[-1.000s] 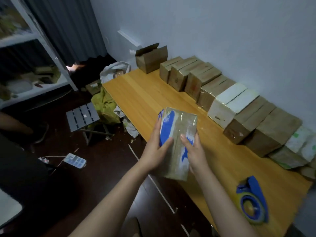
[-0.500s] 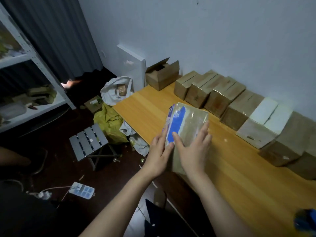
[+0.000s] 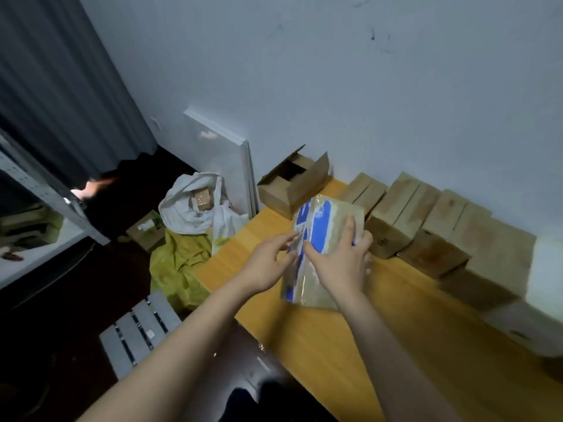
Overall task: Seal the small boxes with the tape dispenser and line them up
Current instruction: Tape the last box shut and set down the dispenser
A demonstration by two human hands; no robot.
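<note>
Centre of frame, above the near part of the wooden table (image 3: 335, 345): one taped box (image 3: 330, 229), brown card with blue print under glossy tape, held tilted, its lower end close to the tabletop.

- Right hand (image 3: 341, 263) – laid over the upper face, fingers curled round the right edge, thumb along the blue print.
- Left hand (image 3: 265, 266) – thumb and fingertips closed on the box's left edge, apparently pinching or smoothing tape there; blur hides the exact contact.
- Row of sealed boxes (image 3: 426, 220) – against the wall, running from centre to the right edge of frame. The held box sits just in front of its left end.
- Open box (image 3: 289, 184) – flaps up, upper centre, beyond the row's left end.
- Tape dispenser – not in view.

Risks, as judged:
- The left edge may not be fully stuck; a loose flap could lift or crease if set down unpressed.
- The box could knock the row's first boxes askew if pushed in at its present tilt.
- Glossy tape offers a slippery grip.

Against the earlier frames: the box has been lowered and carried toward the row's left end. The right hand has gone from lying flat on the face to wrapping the edge. The view has swung left, and the dispenser has dropped out at lower right.
</note>
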